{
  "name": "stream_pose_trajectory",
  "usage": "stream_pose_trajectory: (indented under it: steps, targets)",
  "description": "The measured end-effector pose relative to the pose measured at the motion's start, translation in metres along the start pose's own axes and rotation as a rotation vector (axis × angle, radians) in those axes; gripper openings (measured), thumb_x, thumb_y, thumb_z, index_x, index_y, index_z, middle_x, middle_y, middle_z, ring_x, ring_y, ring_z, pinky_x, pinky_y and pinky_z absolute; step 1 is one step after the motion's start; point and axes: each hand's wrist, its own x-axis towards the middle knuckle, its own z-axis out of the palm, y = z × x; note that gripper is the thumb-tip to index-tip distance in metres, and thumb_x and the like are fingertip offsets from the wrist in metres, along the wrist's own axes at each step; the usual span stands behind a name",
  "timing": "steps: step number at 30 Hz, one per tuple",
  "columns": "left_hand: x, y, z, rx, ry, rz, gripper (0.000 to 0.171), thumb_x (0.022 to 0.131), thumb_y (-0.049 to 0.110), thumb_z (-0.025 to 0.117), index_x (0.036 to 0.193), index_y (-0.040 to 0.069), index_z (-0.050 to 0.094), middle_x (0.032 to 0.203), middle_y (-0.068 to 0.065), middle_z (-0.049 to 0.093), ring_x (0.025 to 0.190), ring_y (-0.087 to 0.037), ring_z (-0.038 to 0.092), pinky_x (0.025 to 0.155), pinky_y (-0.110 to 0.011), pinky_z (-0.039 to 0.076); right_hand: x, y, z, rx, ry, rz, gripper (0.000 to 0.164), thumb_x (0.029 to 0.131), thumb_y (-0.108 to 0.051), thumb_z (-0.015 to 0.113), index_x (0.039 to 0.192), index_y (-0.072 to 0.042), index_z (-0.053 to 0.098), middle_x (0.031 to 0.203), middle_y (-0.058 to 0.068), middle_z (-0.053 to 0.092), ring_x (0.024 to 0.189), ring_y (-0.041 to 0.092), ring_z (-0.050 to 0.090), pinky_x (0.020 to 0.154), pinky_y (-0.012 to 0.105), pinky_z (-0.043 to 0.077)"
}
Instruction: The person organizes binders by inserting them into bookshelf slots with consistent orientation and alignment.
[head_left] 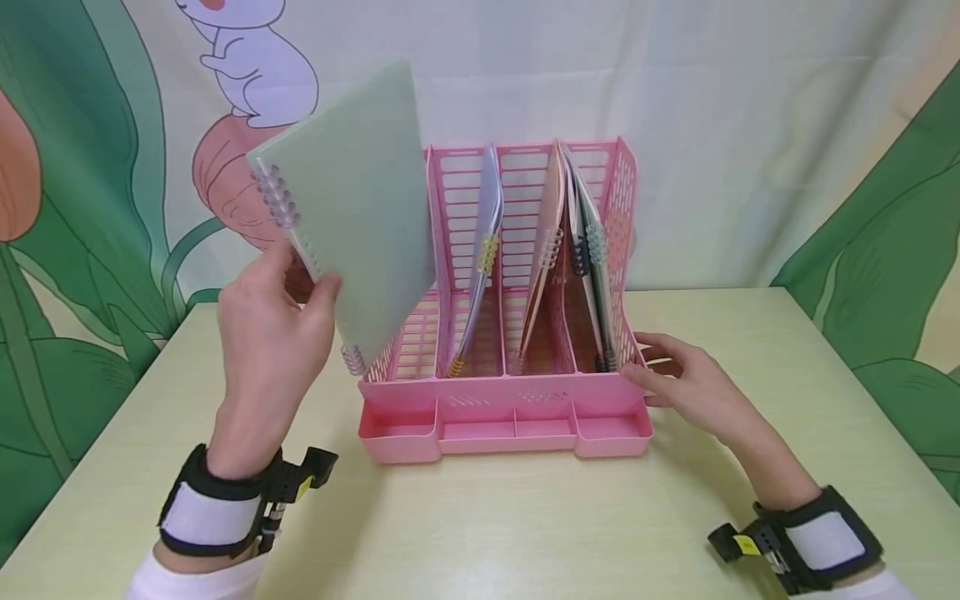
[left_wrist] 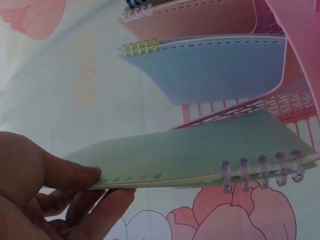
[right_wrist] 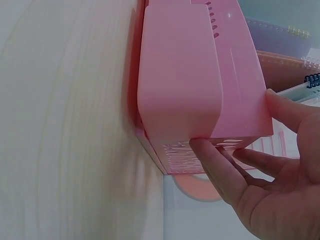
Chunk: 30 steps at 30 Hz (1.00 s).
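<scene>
My left hand (head_left: 273, 333) pinches a pale green ring-bound notebook (head_left: 360, 208) by its spine edge, thumb on one cover and fingers on the other. The notebook is tilted in the air over the leftmost slot of a pink desktop file organizer (head_left: 510, 387). Clear purple rings (left_wrist: 263, 170) bind it at the ends of the spine. On the organizer's front right corner, my right hand (head_left: 690, 383) takes hold, its thumb (right_wrist: 285, 107) at the top edge and its fingers against the side wall.
Upright in the organizer's other slots stand a blue notebook (head_left: 483, 242) with yellow rings, a pink-orange notebook (head_left: 547, 233) and several others on the right (head_left: 592, 250). Low front compartments (head_left: 540, 429) run along the organizer. It sits on a pale wooden table (head_left: 510, 525) before a printed curtain (head_left: 712, 167).
</scene>
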Motion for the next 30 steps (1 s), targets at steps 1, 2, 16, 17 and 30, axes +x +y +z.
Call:
stream_pose_trajectory:
  steps: [1, 2, 16, 17, 30]
  targets:
    - [0.0004, -0.0003, 0.0004, 0.001, 0.009, 0.003, 0.026, 0.097, 0.006, 0.068, 0.122, -0.001, 0.069, 0.093, -0.019, 0.072, 0.072, -0.03, 0.063, 0.063, -0.039, 0.041, -0.0001, -0.0001, 0.0, -0.002, 0.001, 0.0, 0.076, 0.099, -0.036, 0.069, 0.158, -0.001, 0.034, 0.147, 0.026, 0.047, 0.123, 0.043, 0.055, 0.084, 0.045, 0.06]
    - [0.0008, -0.0007, 0.0007, 0.002, 0.017, 0.007, 0.026, 0.097, 0.006, 0.068, 0.122, 0.0, 0.07, 0.092, -0.019, 0.072, 0.072, -0.03, 0.063, 0.063, -0.039, 0.04, -0.0001, -0.0003, -0.0001, -0.002, 0.001, -0.001, 0.076, 0.099, -0.036, 0.069, 0.158, -0.001, 0.034, 0.147, 0.026, 0.047, 0.123, 0.043, 0.055, 0.084, 0.045, 0.06]
    - [0.0043, -0.003, -0.0004, -0.01, -0.014, -0.004, 0.031, 0.097, 0.002, 0.065, 0.128, 0.001, 0.068, 0.104, -0.02, 0.072, 0.081, -0.033, 0.064, 0.068, -0.039, 0.044, 0.0002, -0.0006, -0.0012, 0.005, -0.002, 0.002, 0.076, 0.099, -0.034, 0.07, 0.158, -0.001, 0.034, 0.147, 0.026, 0.046, 0.124, 0.044, 0.055, 0.084, 0.045, 0.06]
    - [0.0046, -0.0032, -0.0008, -0.012, -0.012, -0.006, 0.031, 0.097, 0.002, 0.065, 0.128, 0.002, 0.068, 0.104, -0.02, 0.072, 0.08, -0.033, 0.064, 0.068, -0.039, 0.044, 0.0002, -0.0005, -0.0012, 0.007, -0.003, 0.003, 0.077, 0.099, -0.034, 0.07, 0.158, -0.001, 0.034, 0.147, 0.026, 0.046, 0.124, 0.044, 0.055, 0.085, 0.045, 0.06]
    - [0.0079, -0.0038, -0.0025, 0.014, 0.002, -0.019, 0.027, 0.096, 0.0, 0.063, 0.122, 0.0, 0.07, 0.098, -0.019, 0.071, 0.079, -0.031, 0.062, 0.068, -0.038, 0.042, -0.0001, -0.0003, -0.0013, 0.008, -0.002, -0.001, 0.075, 0.1, -0.034, 0.07, 0.157, -0.001, 0.035, 0.146, 0.026, 0.047, 0.123, 0.043, 0.055, 0.084, 0.045, 0.06]
